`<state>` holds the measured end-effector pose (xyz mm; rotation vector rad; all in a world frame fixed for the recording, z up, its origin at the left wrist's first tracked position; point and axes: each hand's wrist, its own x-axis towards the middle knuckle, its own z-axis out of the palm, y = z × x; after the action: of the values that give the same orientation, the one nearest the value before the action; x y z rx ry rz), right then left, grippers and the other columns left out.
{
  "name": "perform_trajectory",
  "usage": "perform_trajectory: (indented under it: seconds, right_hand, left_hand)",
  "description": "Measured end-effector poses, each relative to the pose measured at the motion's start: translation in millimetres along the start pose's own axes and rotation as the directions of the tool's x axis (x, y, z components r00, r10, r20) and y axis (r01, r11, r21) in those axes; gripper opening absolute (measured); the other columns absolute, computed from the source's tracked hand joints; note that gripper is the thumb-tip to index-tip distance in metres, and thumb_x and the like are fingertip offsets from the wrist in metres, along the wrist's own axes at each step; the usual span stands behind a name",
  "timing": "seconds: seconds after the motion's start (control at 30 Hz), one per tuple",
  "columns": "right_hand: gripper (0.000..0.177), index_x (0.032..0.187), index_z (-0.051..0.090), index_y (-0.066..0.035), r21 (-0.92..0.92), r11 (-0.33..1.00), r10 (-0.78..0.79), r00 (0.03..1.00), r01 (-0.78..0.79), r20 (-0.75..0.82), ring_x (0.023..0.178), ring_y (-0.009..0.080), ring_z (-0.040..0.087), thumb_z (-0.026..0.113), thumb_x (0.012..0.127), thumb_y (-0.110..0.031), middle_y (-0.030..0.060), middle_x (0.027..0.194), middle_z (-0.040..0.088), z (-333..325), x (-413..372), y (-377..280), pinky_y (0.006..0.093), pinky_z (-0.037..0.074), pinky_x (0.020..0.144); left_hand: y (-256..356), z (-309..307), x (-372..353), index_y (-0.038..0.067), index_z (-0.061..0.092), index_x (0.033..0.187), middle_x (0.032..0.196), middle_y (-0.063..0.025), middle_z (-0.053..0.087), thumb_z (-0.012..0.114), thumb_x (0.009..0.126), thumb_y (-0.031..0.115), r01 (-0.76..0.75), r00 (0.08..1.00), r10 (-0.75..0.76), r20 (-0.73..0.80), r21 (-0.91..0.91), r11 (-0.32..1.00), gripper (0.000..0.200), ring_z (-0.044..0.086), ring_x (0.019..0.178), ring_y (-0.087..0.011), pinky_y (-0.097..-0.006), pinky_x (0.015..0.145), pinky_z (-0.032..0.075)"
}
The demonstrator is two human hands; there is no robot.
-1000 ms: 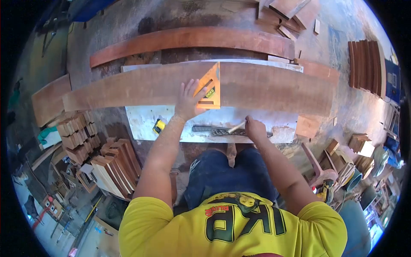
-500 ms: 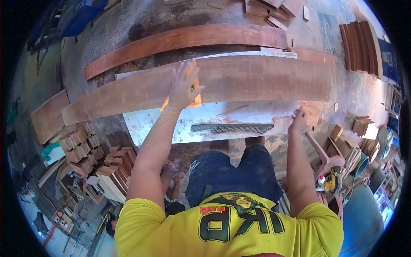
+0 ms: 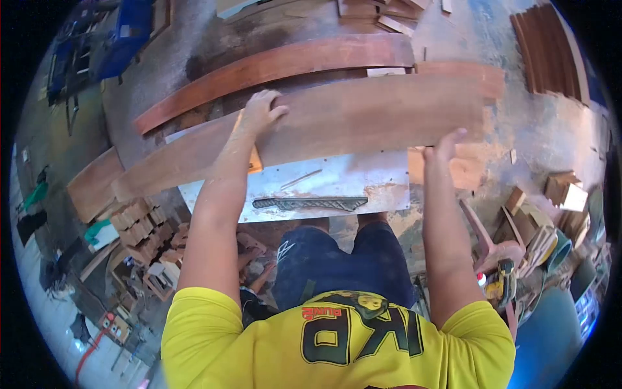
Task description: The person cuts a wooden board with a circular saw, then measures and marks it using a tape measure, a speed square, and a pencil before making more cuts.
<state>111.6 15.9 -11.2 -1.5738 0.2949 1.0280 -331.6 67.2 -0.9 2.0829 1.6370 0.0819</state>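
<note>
A long, slightly curved wooden board [image 3: 363, 113] lies across a white-topped bench [image 3: 389, 188] in front of me. My left hand [image 3: 262, 110] is on the board, its fingers curled over the far edge and the thumb lying on the face. Partly hidden under my left forearm, an orange square [image 3: 255, 161] sits against the board. At the near edge toward the right end, my right hand [image 3: 442, 148] grips the board with the thumb up; its other fingers are mostly hidden. A long dark tool with a lattice-patterned body [image 3: 310, 203] rests on the bench, near a thin wood sliver [image 3: 301, 179].
Beyond the bench lies a reddish curved board [image 3: 278, 71]. Stacked boards [image 3: 551, 55] stand at the far right. Cut wood blocks [image 3: 139, 223] are piled left. A plastic chair [image 3: 495, 249] with a yellow power tool [image 3: 499, 285] is at right. Another person's limbs show below the bench.
My left hand has gone from spread fingers over the orange square to curling over the board's far edge. My right hand has closed on the near edge. The view has shifted.
</note>
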Motion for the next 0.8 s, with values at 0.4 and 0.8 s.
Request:
perform_trajectory:
  seconds: [0.4, 0.8]
  right_hand:
    - [0.077, 0.148, 0.034, -0.012, -0.222, 0.958, -0.154, 0.980, 0.180, 0.129, 0.137, 0.0315, 0.039, 0.025, 0.096, -0.068, 0.0089, 0.151, 0.039, -77, 179, -155, 0.0478, 0.036, 0.112]
    - [0.069, 0.143, 0.043, -0.012, -0.018, 0.999, -0.026, 0.976, 0.030, 0.217, 0.129, 0.0288, 0.047, 0.033, 0.098, -0.063, 0.0076, 0.144, 0.048, -116, 145, -99, 0.0441, 0.040, 0.109]
  left_hand:
    - [225, 95, 93, 0.005, 0.067, 0.095, 0.096, -0.0201, 0.065, 0.072, 0.076, 0.042, 0.052, 0.985, -0.079, -0.151, -0.171, 0.984, 0.042, 0.060, 0.097, -0.0386, -0.0501, 0.087, 0.046]
    - [213, 56, 40, 0.006, 0.053, 0.132, 0.141, -0.0207, 0.045, 0.082, 0.070, 0.037, -0.153, 0.914, 0.066, -0.400, -0.189, 0.970, 0.075, 0.038, 0.133, -0.0399, -0.0510, 0.111, 0.031]
